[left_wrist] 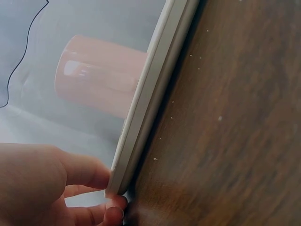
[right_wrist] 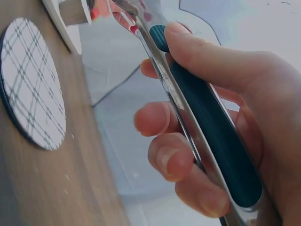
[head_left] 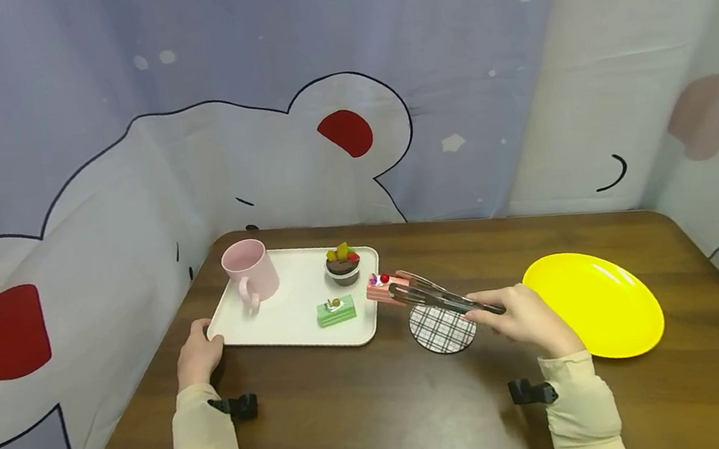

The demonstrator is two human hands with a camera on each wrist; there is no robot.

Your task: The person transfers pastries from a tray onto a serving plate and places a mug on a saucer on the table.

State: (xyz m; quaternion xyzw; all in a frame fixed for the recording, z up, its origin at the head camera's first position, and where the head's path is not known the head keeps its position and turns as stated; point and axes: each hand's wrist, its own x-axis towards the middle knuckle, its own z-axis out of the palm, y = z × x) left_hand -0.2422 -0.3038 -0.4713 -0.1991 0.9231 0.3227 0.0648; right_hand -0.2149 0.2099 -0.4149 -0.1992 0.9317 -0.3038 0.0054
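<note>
My left hand (head_left: pixel 198 356) pinches the near left corner of a white tray (head_left: pixel 264 330); thumb and fingers grip its rim in the left wrist view. On the tray stand a pink mug (head_left: pixel 252 270), a chocolate cupcake with fruit on top (head_left: pixel 342 265) and a green cake slice (head_left: pixel 336 312). My right hand (head_left: pixel 523 316) holds metal tongs (right_wrist: pixel 207 117) with dark teal grips, fingers wrapped round both arms. Between the tong tips is a pink cake slice (head_left: pixel 382 290) topped with a red berry, raised by the tray's right edge. The head view cannot settle whether it touches the tray.
A round plaid coaster (head_left: pixel 443 328) lies on the brown wooden table (head_left: pixel 372 414), below the tongs. To the right, a yellow oval plate (head_left: pixel 595 306) sits beside my right hand. A printed curtain (head_left: pixel 240 157) hangs behind the table.
</note>
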